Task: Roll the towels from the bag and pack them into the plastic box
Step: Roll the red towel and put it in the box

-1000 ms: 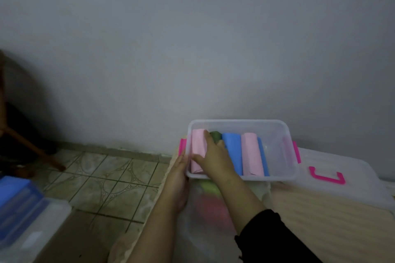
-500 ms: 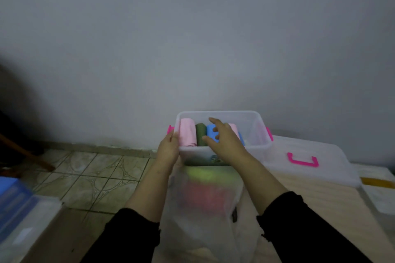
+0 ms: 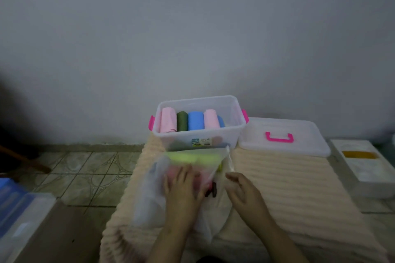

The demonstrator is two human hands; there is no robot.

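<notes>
Left hand [image 3: 181, 190]: fingers spread, pressing on the bag [image 3: 149, 198] — nearer the towels [image 3: 192, 158]
Right hand [image 3: 241, 190]: relaxed, holding nothing
Box [image 3: 213, 134]: straight ahead, beyond the bag

Cream ribbed mat [image 3: 277, 181] on tiled floor [image 3: 85, 177]. On the mat: clear plastic box [image 3: 198, 134] at the far edge, its lid [image 3: 282, 137] just beside it to the right, translucent bag [image 3: 154, 194] in front of the box. White tray [image 3: 367, 168] sits right of the mat.
</notes>
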